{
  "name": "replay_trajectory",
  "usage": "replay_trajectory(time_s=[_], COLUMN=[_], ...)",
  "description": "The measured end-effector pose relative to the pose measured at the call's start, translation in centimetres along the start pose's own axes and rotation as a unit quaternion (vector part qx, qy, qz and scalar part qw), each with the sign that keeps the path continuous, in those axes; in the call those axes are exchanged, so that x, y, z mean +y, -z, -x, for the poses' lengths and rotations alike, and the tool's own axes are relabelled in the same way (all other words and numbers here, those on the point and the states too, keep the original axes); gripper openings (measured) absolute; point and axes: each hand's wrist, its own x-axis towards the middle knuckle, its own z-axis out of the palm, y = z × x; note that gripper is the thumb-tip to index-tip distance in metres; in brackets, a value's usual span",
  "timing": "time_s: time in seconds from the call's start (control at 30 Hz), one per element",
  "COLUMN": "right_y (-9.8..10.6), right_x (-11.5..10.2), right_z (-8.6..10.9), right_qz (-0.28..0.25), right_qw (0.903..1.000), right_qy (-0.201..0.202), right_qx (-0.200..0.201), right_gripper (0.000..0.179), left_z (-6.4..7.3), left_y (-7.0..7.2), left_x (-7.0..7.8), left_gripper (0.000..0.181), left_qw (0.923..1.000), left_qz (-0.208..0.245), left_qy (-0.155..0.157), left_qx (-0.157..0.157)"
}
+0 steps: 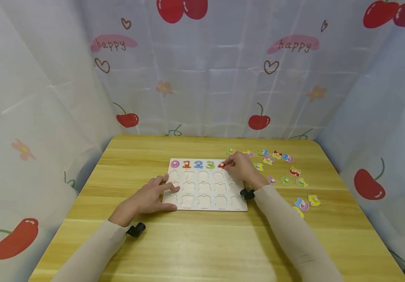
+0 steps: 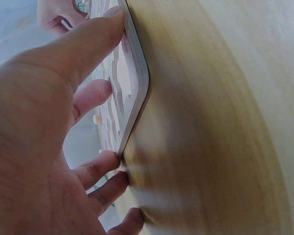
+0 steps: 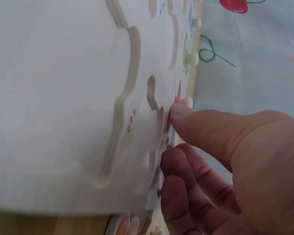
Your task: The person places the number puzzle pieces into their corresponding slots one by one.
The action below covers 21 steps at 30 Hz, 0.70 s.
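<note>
A white wooden number board (image 1: 196,191) with cut-out recesses lies on the table. Its top row holds a pink 0 (image 1: 175,164), an orange 1 (image 1: 186,164), a blue 2 (image 1: 198,164), a green 3 (image 1: 210,164) and a red number 4 piece (image 1: 221,165). My right hand (image 1: 242,167) pinches the red 4 at the row's right part; in the right wrist view the thumb (image 3: 186,117) touches it, with its white knob just behind. My left hand (image 1: 151,196) rests spread on the board's left edge, the thumb (image 2: 95,41) lying over the rim.
Loose number pieces lie right of the board, among them a red 5 (image 1: 295,171), a green 9 (image 1: 285,181), a yellow piece (image 1: 314,200) and a blue-and-purple 10 (image 1: 301,204). Cherry-patterned curtains (image 1: 202,86) surround the wooden table (image 1: 202,246).
</note>
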Motion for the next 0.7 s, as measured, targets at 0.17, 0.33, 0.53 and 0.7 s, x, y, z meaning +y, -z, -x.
replay_trajectory(time_s=[0.17, 0.33, 0.53, 0.7], right_y=[1.1, 2.6, 5.2, 7.8], right_x=[0.6, 1.4, 3.6, 5.9], right_z=[1.3, 2.9, 5.1, 8.1], right_qz=[0.012, 0.028, 0.031, 0.036], right_qw=[0.9997, 0.9981, 0.9971, 0.9977], right_qy=[0.017, 0.041, 0.056, 0.045], right_qx=[0.014, 0.037, 0.042, 0.035], right_gripper=[0.018, 0.018, 0.021, 0.024], left_z=[-0.1, 0.0, -0.1, -0.1], left_y=[-0.1, -0.1, 0.0, -0.1], left_x=[-0.1, -0.3, -0.3, -0.3], left_gripper=[0.072, 0.072, 0.072, 0.072], left_qw=[1.0, 1.0, 1.0, 1.0], left_qz=[0.003, 0.005, 0.002, 0.004], left_qy=[0.001, 0.003, 0.005, 0.001], left_qx=[0.001, 0.0, 0.0, 0.0])
